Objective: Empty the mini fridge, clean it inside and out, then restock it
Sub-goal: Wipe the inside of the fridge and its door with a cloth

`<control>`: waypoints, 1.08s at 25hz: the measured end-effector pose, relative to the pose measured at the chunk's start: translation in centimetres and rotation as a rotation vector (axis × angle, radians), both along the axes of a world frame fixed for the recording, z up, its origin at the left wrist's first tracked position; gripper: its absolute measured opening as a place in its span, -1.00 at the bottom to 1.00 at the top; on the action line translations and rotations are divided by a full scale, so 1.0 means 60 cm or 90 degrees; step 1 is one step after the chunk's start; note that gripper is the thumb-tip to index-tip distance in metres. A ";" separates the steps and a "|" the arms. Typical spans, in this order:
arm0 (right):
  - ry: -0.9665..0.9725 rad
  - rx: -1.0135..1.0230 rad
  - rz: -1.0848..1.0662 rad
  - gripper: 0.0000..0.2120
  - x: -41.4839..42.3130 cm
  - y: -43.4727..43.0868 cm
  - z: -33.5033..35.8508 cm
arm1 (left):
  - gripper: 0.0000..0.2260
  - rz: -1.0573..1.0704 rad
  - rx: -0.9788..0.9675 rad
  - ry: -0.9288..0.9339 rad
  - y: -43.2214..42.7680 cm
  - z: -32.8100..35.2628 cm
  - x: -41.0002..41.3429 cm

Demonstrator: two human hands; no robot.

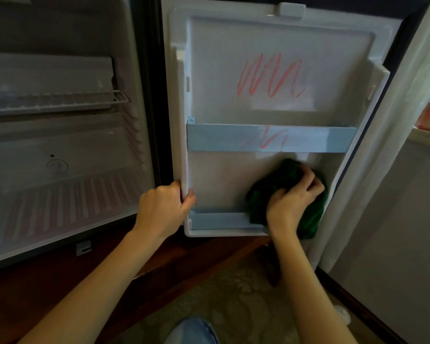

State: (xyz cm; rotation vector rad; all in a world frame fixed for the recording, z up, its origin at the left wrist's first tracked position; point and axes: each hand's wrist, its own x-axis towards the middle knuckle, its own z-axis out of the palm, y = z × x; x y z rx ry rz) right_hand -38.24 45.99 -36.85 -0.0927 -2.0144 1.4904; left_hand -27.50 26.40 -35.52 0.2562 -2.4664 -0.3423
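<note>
Pressure counts here: your right hand [294, 202] clutches the cloth [283, 181] against the door's [221, 182] lower right corner, while your left hand [163, 204] clamps the door's left edge. Brace with that left grip and scrub upward toward the red marks [271, 75].

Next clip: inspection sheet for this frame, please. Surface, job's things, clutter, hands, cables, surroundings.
Surface: door liner faces the camera; red scribbles on its upper panel, fainter ones on the blue rail.
Job's things: green cloth against the lower panel; fridge open, with a wire shelf and no food seen.
Clutter: nothing seen.
Hands: left hand grips the door liner's edge; right hand holds the green cloth to the lower panel.
Cables: nothing seen.
Surroundings: curtain right of the door; patterned rug below.
</note>
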 end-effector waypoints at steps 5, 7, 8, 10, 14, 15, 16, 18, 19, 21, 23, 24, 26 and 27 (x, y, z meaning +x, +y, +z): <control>0.138 0.132 0.171 -0.44 0.059 -0.162 0.015 | -0.76 0.004 -0.003 -0.012 -0.002 -0.007 -0.008; 0.237 0.240 0.282 -0.48 0.063 -0.176 0.003 | -0.75 0.006 -0.010 -0.020 -0.007 -0.009 -0.008; 0.267 0.263 0.312 -0.50 0.054 -0.165 0.005 | -0.76 0.004 -0.010 -0.020 -0.010 -0.009 -0.006; 0.284 0.237 0.277 -0.48 0.031 -0.120 0.003 | -0.77 -0.005 -0.009 -0.016 -0.010 -0.007 -0.002; 0.206 0.057 0.054 -0.44 -0.002 -0.034 -0.012 | -0.80 -0.013 0.009 -0.014 -0.002 0.002 0.006; 0.191 0.018 0.031 -0.42 -0.003 -0.037 -0.011 | -0.79 -0.013 0.010 -0.014 -0.002 0.003 0.007; 0.176 -0.008 0.038 -0.40 0.001 -0.051 -0.005 | -0.79 -0.014 0.009 -0.017 -0.003 0.003 0.006; 0.155 -0.029 0.095 -0.38 0.019 -0.100 0.002 | -0.79 -0.014 0.000 -0.023 -0.005 0.002 0.003; 0.155 -0.025 0.134 -0.37 0.030 -0.125 0.001 | -0.79 -0.012 -0.006 -0.026 -0.006 0.000 0.001; 0.182 0.043 0.243 -0.34 0.055 -0.164 -0.005 | -0.76 -0.011 -0.021 -0.040 -0.010 -0.002 -0.002; 0.187 0.127 0.378 -0.31 0.075 -0.177 -0.013 | -0.72 -0.041 -0.033 -0.071 -0.020 -0.006 0.001; 0.167 0.143 0.427 -0.30 0.078 -0.174 -0.012 | -0.70 -0.070 -0.028 -0.086 -0.025 -0.008 0.005; 0.140 0.175 0.454 -0.34 0.076 -0.161 -0.015 | -0.69 -0.125 0.019 -0.111 -0.033 -0.005 0.019; 0.138 0.197 0.448 -0.39 0.074 -0.151 -0.017 | -0.70 -0.141 0.059 -0.100 -0.033 -0.001 0.024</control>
